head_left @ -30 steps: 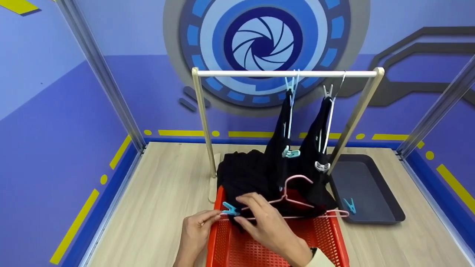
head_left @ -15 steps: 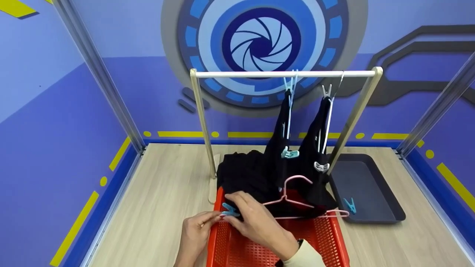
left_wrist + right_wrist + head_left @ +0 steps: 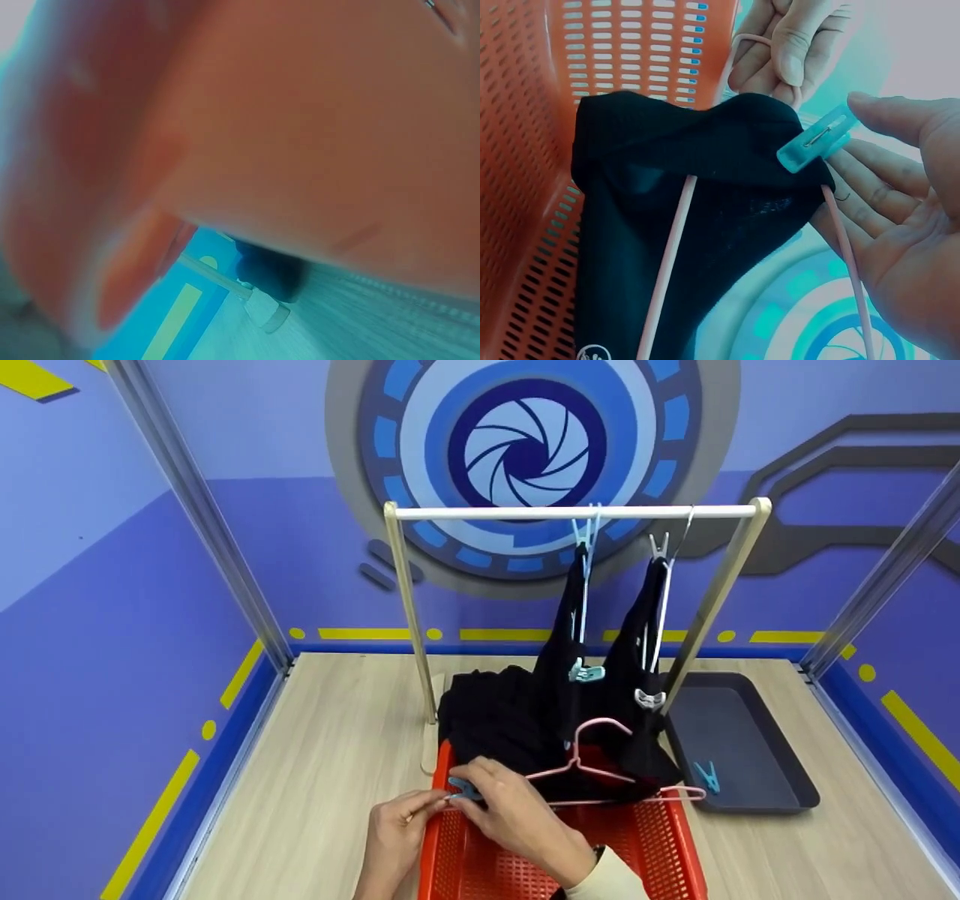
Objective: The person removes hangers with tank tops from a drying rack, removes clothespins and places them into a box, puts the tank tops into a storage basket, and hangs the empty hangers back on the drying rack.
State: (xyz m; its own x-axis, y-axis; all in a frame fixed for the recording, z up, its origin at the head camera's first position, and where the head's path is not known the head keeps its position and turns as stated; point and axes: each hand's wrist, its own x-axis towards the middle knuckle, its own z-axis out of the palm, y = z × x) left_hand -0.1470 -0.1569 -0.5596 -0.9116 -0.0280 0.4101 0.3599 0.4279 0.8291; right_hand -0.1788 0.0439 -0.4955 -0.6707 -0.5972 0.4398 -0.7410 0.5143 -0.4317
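Observation:
A pink clothes hanger (image 3: 576,763) lies across the red basket, its left end pinched by my left hand (image 3: 395,831) between thumb and fingers. My right hand (image 3: 517,816) pinches a light-blue clothespin (image 3: 815,141) close by, thumb on one side and fingers on the other. In the right wrist view the clothespin sits at the corner of a black garment (image 3: 641,142) that hangs on the hanger's lower part. My own blurred left hand fills most of the left wrist view, which hides what it holds.
Behind the red basket (image 3: 679,847), a rack with a white bar (image 3: 487,513) bears black garments on hangers with clothespins. At the right, a dark grey tray (image 3: 731,727) has another blue clothespin (image 3: 707,777) in it.
My right hand has moved left and slightly down along the hanger to the clothespin, and its thumb and fingers have closed on it. My left hand stays at the hanger's end.

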